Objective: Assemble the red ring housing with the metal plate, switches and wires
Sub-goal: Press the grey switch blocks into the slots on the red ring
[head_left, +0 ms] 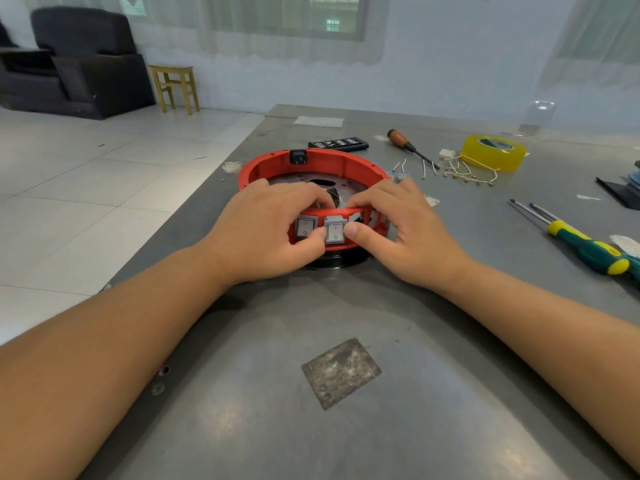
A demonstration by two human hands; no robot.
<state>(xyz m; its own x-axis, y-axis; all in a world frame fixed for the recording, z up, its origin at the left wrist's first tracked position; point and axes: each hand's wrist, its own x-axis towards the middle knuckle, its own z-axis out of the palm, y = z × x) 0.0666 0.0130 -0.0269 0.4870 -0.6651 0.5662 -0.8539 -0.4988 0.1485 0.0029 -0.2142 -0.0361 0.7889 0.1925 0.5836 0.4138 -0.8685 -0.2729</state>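
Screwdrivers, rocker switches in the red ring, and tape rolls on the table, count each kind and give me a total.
Screwdrivers: 3, one wooden-handled and two green-and-yellow, the second partly cut off at the frame edge
Rocker switches: 2
Tape rolls: 1
Total: 6

Pale tiled floor (86, 174); dark armchair (79, 60) and wooden stool (176, 86) against white wall (433, 71); curtained windows (287, 15), seemingly daylit.

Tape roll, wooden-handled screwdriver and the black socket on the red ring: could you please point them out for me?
Tape roll (494, 152): head view, on its yellow side wall.
Wooden-handled screwdriver (398, 136): head view, on its handle.
Black socket (298, 157): head view, on its face.
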